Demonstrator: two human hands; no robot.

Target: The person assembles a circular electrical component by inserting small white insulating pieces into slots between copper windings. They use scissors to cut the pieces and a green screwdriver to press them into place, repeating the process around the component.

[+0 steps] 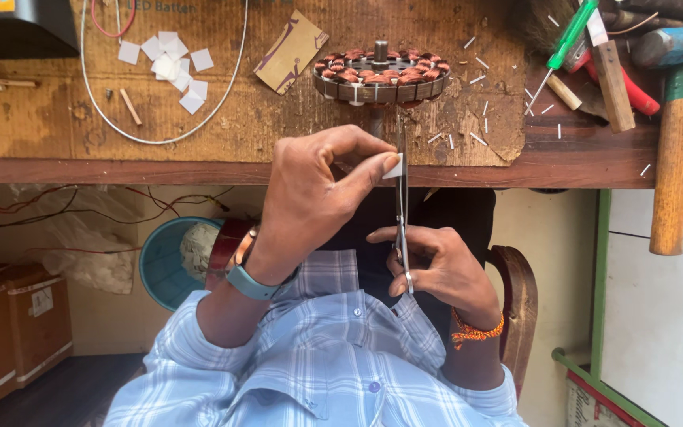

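Observation:
My left hand, with a blue band at the wrist, pinches a small white paper piece between thumb and forefinger, just in front of the workbench edge. My right hand, with an orange thread at the wrist, grips a pair of scissors. The blades point up and meet the paper piece. On the bench just beyond stands a round motor stator with copper windings.
Several white paper squares lie inside a loop of white wire. A cardboard scrap, a green screwdriver, a hammer and other tools lie on the bench. Below it are a teal bucket and cardboard boxes.

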